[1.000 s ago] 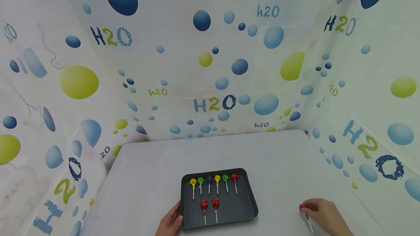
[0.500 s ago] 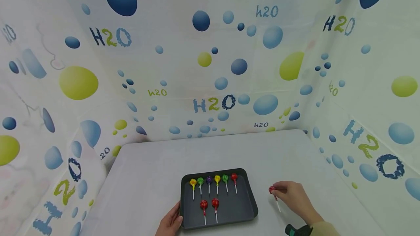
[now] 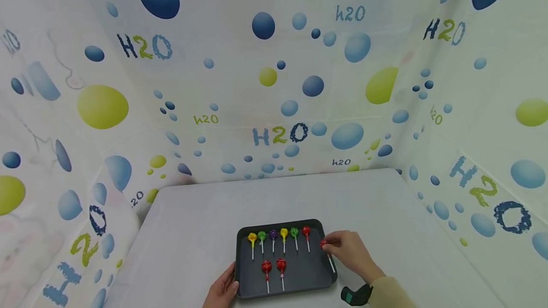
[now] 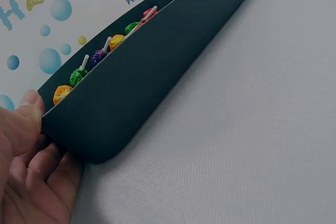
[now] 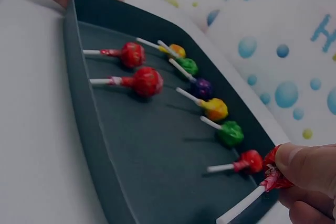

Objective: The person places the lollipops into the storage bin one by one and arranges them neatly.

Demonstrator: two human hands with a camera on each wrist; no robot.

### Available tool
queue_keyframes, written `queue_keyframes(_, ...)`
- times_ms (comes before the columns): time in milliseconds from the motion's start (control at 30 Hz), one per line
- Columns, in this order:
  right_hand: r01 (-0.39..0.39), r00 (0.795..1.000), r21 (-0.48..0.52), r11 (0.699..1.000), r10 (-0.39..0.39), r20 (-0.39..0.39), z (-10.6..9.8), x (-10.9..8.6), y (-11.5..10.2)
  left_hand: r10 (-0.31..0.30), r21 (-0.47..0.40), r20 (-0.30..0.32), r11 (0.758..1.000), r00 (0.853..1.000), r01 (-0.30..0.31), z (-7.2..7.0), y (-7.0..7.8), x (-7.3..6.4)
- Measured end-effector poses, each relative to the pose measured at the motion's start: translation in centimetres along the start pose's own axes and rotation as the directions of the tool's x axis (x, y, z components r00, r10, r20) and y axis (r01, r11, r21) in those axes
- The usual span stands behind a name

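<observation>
A dark rectangular tray (image 3: 304, 270) lies on the white table. My left hand (image 3: 221, 288) grips its left edge; in the left wrist view the thumb (image 4: 29, 106) is at the rim and the fingers curl below. Between thumb and fingers, my right hand (image 3: 348, 250) pinches a red lollipop (image 5: 270, 178) by its wrapped head, over the tray's right rim, white stick pointing down. A row of yellow, green, purple and red lollipops (image 3: 273, 235) lies along the tray's far side. Nearer the front are two red lollipops (image 3: 266, 267), side by side, sticks toward the front.
The white tabletop (image 3: 192, 232) spreads around the tray. Behind and beside it stand cloth walls (image 3: 239, 89) printed with blue and green bubbles and H2O lettering. A dark strap (image 3: 356, 294) sits at the right wrist, beside a beige sleeve (image 3: 389, 293).
My right hand has carried the red lollipop leftward from the table's right side to the tray's right rim. The left hand and the tray stay in place.
</observation>
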State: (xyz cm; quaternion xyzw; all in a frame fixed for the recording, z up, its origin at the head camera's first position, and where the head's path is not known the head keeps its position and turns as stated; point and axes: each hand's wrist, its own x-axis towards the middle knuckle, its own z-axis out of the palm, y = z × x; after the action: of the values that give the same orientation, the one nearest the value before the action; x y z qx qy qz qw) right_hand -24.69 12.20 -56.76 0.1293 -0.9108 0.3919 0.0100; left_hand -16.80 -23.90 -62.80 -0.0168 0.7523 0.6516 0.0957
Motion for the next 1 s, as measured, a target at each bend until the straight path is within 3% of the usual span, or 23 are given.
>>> queue_keyframes(267, 0.066, 0.996, -0.011, 0.998, -0.066, 0.056, 2.7, 0.4, -1.3, -0.002, -0.004, -0.007, 1.0, 1.0, 0.002, 0.0, -0.2, 0.1)
queue_keyframes(633, 0.058, 0.991, 0.017, 0.998, -0.06, 0.122, 6.2, 0.9, -1.9, 0.01, -0.019, -0.005, 1.0, 1.0, -0.011, 0.0, -0.2, 0.0)
queue_keyframes(800, 0.081, 0.99, -0.006, 0.997, -0.079, 0.115, 7.0, 0.9, -1.9, 0.029, -0.036, 0.003, 0.999, 1.0, -0.029, 0.1, -0.1, -0.2)
queue_keyframes(1000, 0.085, 0.993, -0.057, 0.995, -0.08, 0.084, 7.8, 0.8, -2.0, 0.004, -0.021, -0.011, 1.0, 1.0, -0.004, 0.1, 0.2, -0.1)
